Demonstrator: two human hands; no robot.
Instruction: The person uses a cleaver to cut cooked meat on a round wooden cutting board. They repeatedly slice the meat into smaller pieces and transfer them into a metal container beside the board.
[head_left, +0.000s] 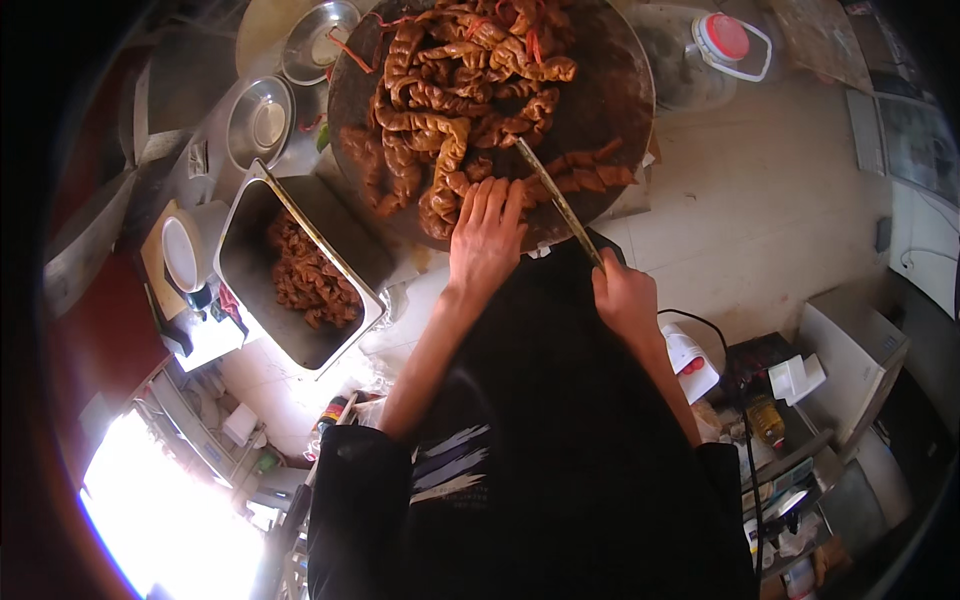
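My right hand (625, 294) grips the handle of a knife (556, 196), seen nearly edge-on, probably a cleaver. Its blade slants up and left over a round chopping block (611, 82). My left hand (489, 229) holds down a piece of brown braised intestine at the block's near edge, left of the blade; its fingertips hide part of that piece. A large heap of braised intestines (427, 120) covers much of the block. Right of the knife lie a few strips of intestine (589, 176). Red ties (532, 45) show among the heap.
To the left, a deep metal pan (247, 202) holds cut brown pieces (311, 274). Two metal bowls (259, 124) (322, 45) and a lidded white tub (187, 247) stand beyond it. A red-lidded clear container (726, 37) is at upper right; shelves with an oil bottle (765, 420) are lower right.
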